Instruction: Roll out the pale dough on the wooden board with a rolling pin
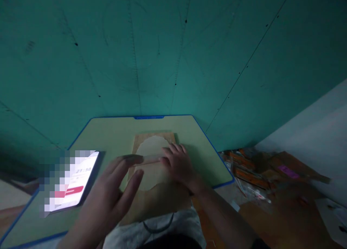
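A round, flat sheet of pale dough (148,178) lies on a wooden board (170,136). Across its middle runs a thin, pale rolling pin (151,158), roughly level from left to right. My left hand (115,184) is at the pin's left end, fingers curved over it and thumb apart below. My right hand (177,162) rests over the right end, with its fingers stretched forward above the dough's right edge. Both ends of the pin are hidden by the hands.
The board sits on a pale green table (114,129) with a blue rim, against a green wall (159,61). A lit phone or tablet (78,180) lies on the left. Cardboard (298,166) and plastic-wrapped items (244,169) lie on the floor at right.
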Tool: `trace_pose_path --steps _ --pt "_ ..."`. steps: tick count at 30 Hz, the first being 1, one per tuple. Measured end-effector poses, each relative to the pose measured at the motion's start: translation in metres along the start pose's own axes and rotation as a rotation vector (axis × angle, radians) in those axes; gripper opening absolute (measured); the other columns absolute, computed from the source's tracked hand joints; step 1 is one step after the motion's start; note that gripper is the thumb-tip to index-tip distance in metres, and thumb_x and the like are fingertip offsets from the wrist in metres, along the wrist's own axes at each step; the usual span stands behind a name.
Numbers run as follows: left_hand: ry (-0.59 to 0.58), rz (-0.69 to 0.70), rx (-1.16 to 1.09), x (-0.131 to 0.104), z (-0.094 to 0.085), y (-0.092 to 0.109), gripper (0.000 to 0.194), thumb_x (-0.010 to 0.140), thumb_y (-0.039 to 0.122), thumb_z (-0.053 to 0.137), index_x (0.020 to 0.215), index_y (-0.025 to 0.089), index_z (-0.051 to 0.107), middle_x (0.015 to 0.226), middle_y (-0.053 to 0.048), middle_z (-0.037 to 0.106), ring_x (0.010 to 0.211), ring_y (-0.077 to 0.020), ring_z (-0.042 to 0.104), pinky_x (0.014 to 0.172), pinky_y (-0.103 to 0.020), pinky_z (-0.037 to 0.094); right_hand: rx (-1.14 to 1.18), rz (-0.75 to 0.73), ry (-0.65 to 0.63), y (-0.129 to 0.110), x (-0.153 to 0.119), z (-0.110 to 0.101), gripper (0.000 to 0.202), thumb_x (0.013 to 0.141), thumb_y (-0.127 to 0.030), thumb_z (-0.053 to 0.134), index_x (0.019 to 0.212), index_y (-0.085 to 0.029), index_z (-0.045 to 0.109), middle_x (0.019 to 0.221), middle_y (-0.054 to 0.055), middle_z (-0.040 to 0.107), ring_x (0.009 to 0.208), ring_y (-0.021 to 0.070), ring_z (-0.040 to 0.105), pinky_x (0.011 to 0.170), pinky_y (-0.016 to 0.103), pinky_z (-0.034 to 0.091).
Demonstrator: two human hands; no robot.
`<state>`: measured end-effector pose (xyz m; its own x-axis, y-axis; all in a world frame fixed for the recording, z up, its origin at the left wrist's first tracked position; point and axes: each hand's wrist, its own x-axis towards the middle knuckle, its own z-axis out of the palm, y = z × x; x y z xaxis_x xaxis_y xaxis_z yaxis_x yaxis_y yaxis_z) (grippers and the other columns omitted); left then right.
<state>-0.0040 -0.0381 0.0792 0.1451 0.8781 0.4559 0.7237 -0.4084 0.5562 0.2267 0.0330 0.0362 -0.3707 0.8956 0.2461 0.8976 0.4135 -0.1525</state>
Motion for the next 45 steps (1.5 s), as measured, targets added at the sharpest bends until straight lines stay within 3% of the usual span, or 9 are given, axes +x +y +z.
trace_pose_path --steps 6,9,16,21,25,31,38,41,45 --pt "-0.176 0.11 0.271 0.005 0.056 -0.063 0.037 0.1 0.035 0.046 0.131 0.022 0.062 0.133 -0.014 0.068 0.126 -0.0358 0.062 0.098 -0.054 0.057 0.026 -0.019 -0.023 -0.018 -0.038 0.009 0.074 0.1 -0.054 0.055 0.156 -0.008 0.041 0.163 0.022 0.039 0.153 0.0357 0.031 0.126 0.058 0.021" --pt "-0.157 0.111 0.288 0.0 0.071 -0.077 0.041 0.099 0.031 0.047 0.139 0.024 0.056 0.139 -0.013 0.065 0.133 -0.034 0.057 0.105 -0.055 0.053 0.049 -0.089 -0.04 -0.032 -0.037 0.012 0.077 0.099 -0.055 0.055 0.158 -0.008 0.038 0.164 0.021 0.037 0.153 0.0344 0.031 0.126 0.055 0.024" --pt "0.006 -0.036 0.206 -0.009 0.063 -0.079 0.056 0.101 0.037 0.045 0.154 0.021 0.038 0.152 -0.019 0.052 0.146 -0.0363 0.045 0.114 -0.061 0.044 0.006 -0.2 -0.064 -0.018 0.021 0.013 0.066 0.105 -0.053 0.045 0.154 -0.009 0.045 0.16 0.02 0.045 0.151 0.0308 0.037 0.126 0.05 0.025" --pt "-0.025 -0.17 0.162 -0.032 0.068 -0.083 0.058 0.103 0.041 0.043 0.156 0.018 0.035 0.153 -0.02 0.051 0.142 -0.0347 0.05 0.111 -0.056 0.049 -0.004 -0.183 -0.11 0.007 0.082 0.021 0.07 0.102 -0.064 0.044 0.152 -0.015 0.05 0.159 0.02 0.045 0.15 0.0323 0.04 0.124 0.054 0.027" --pt "-0.061 -0.135 0.192 -0.035 0.069 -0.085 0.055 0.101 0.042 0.045 0.15 0.016 0.046 0.147 -0.02 0.058 0.138 -0.0356 0.054 0.112 -0.059 0.047 -0.005 -0.193 -0.137 0.016 0.118 0.026 0.065 0.101 -0.062 0.049 0.148 -0.018 0.055 0.16 0.018 0.045 0.15 0.0309 0.039 0.124 0.05 0.028" --pt "-0.079 -0.061 0.187 -0.03 0.065 -0.079 0.051 0.1 0.042 0.044 0.142 0.015 0.055 0.139 -0.019 0.065 0.135 -0.0354 0.057 0.112 -0.06 0.046 0.018 -0.241 -0.089 0.006 0.081 0.027 0.059 0.105 -0.055 0.045 0.149 -0.017 0.054 0.16 0.019 0.045 0.15 0.0306 0.038 0.123 0.053 0.029" --pt "0.12 -0.336 0.088 -0.04 0.067 -0.083 0.071 0.101 0.046 0.045 0.161 0.015 0.023 0.144 -0.022 0.06 0.136 -0.0359 0.056 0.107 -0.058 0.05 0.006 -0.332 -0.086 -0.021 -0.004 0.016 0.079 0.097 -0.06 0.057 0.156 -0.011 0.041 0.161 0.02 0.043 0.148 0.0345 0.04 0.123 0.051 0.031" --pt "0.055 -0.287 0.098 -0.041 0.068 -0.083 0.07 0.101 0.047 0.045 0.16 0.015 0.025 0.145 -0.022 0.059 0.135 -0.0366 0.056 0.109 -0.059 0.049 -0.011 -0.306 -0.091 -0.021 0.007 0.016 0.077 0.097 -0.061 0.057 0.154 -0.011 0.044 0.159 0.02 0.045 0.147 0.0352 0.042 0.123 0.053 0.03" --pt "-0.013 -0.167 0.177 -0.036 0.067 -0.079 0.071 0.101 0.047 0.044 0.159 0.011 0.025 0.137 -0.021 0.064 0.13 -0.0359 0.06 0.113 -0.06 0.045 -0.038 -0.289 -0.102 -0.005 0.06 0.02 0.072 0.102 -0.061 0.047 0.149 -0.007 0.05 0.157 0.022 0.048 0.148 0.0326 0.041 0.125 0.051 0.025"
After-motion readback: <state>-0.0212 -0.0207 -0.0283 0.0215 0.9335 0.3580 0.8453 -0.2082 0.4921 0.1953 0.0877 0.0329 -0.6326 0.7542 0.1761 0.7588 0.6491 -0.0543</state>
